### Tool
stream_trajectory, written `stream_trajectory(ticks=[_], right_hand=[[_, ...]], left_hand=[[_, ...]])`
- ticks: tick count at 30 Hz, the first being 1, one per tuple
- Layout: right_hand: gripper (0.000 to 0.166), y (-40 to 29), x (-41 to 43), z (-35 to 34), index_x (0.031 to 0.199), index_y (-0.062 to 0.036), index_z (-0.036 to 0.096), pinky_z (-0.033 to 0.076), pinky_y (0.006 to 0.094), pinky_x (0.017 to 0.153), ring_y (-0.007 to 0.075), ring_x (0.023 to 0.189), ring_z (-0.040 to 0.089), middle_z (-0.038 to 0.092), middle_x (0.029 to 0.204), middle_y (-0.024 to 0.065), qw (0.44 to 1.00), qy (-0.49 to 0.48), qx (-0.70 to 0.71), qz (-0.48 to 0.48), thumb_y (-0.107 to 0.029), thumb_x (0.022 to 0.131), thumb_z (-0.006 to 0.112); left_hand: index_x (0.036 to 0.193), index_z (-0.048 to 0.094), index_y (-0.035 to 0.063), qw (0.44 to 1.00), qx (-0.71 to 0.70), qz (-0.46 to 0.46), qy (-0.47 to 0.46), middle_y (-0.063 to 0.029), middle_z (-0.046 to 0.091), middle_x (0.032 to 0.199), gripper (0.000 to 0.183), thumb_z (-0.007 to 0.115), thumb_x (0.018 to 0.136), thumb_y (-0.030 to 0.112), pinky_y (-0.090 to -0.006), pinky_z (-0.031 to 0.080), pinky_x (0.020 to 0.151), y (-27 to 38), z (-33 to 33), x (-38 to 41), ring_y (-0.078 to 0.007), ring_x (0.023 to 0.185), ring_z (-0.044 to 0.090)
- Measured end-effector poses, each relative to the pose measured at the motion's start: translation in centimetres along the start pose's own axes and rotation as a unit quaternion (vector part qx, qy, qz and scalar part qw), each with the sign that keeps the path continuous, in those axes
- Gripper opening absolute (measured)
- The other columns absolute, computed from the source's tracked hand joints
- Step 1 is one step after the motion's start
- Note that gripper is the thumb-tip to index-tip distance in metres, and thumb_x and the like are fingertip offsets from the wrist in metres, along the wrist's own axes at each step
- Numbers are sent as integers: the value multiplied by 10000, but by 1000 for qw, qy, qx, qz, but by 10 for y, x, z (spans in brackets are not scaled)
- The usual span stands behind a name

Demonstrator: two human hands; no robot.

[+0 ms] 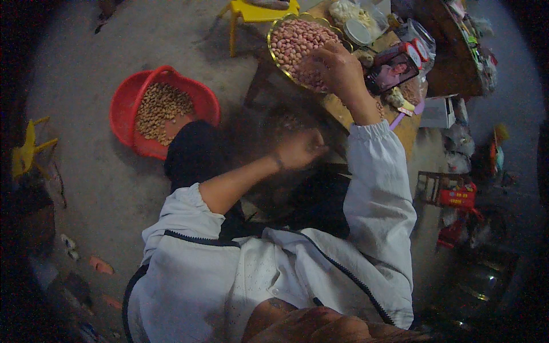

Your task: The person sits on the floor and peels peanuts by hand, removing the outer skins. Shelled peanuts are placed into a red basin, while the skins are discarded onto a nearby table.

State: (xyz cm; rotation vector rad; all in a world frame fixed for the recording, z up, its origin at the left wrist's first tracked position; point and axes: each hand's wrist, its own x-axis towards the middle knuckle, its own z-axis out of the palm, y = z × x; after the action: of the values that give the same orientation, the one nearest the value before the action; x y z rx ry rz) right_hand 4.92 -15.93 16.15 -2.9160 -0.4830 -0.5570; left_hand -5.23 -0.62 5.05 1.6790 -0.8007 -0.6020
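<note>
My right hand point(336, 68) is over the right part of a gold-rimmed, scalloped tray point(273, 51) heaped with pinkish shelled peanuts point(296, 43); its fingers point down at them, and whether they hold any is hidden. Lower, in front of my lap, my left hand point(302, 148) is blurred, with fingers curled; what it may hold cannot be made out. To the left, on the floor, stands a red plastic basket point(208, 100) with a raised handle, containing unshelled peanuts point(161, 111).
Right of the tray, a wooden table point(339, 113) carries a phone point(392, 70) with a lit screen, red-labelled jars point(414, 53), a round lid point(358, 32) and plastic bags. A yellow stool point(257, 12) stands beyond. Another yellow stool point(30, 150) is at the far left.
</note>
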Motion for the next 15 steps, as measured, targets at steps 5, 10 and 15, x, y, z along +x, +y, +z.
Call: stream_trajectory(ticks=[5, 10, 15], right_hand=[[131, -3, -1, 2, 871, -118, 679, 503, 362, 703, 268, 844, 609, 625, 890, 62, 999, -7, -38, -8, -155, 745, 672], [90, 0, -7, -2, 835, -103, 682, 502, 348, 683, 272, 781, 617, 629, 843, 65, 998, 44, 29, 46, -129, 750, 667], [133, 4, -24, -12, 890, -29, 674, 478, 272, 665, 144, 750, 614, 664, 836, 51, 960, 45, 243, 131, -122, 796, 657]], left_hand=[[968, 577, 90, 998, 67, -1, 2, -128, 650, 870, 300, 595, 837, 359, -435, 489, 721, 4, -3, -2, -327, 819, 625], [992, 593, 66, 995, 97, -10, 17, -138, 648, 897, 355, 607, 826, 379, -428, 494, 735, 17, -13, -2, -332, 812, 627], [994, 592, 47, 996, -20, -3, 88, -90, 638, 842, 294, 613, 858, 307, -330, 498, 683, 47, -33, -7, -204, 740, 617]])
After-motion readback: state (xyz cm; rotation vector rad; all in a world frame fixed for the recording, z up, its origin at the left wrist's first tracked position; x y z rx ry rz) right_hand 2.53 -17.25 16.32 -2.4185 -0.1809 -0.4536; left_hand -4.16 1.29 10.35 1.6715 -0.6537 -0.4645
